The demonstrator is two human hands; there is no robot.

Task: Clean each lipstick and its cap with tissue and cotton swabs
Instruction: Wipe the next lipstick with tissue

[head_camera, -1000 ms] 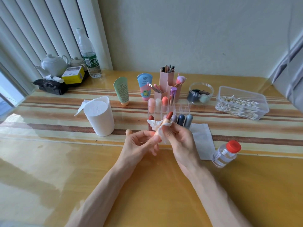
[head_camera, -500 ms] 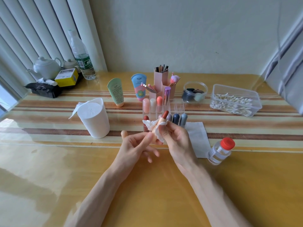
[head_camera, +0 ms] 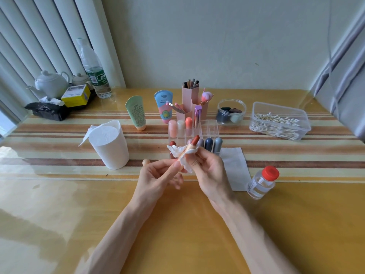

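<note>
Left hand (head_camera: 158, 177) held above the table (head_camera: 59, 194), fingertips pinching the lipstick (head_camera: 191, 147) by its base. Right hand (head_camera: 210, 171) pinches crumpled white tissue (head_camera: 175, 151) around the peach tube, whose brick-red bullet is extended and tilted up-right.

Lipstick (head_camera: 192, 145): brick-red bullet wound out of pale peach tube, tilted, tip up and right, base pinched by left hand (head_camera: 158, 178). White tissue (head_camera: 176, 152), crumpled, wrapped round tube below bullet, gripped there by right hand (head_camera: 211, 171). Small peach cap (head_camera: 145, 162) on table (head_camera: 177, 224), just left of left hand. Other lipsticks (head_camera: 180, 126), capped, pink to grey, upright in clear organizer (head_camera: 212, 128) behind. Cotton swabs (head_camera: 276, 125) heaped in clear box (head_camera: 304, 119), far right.
</note>
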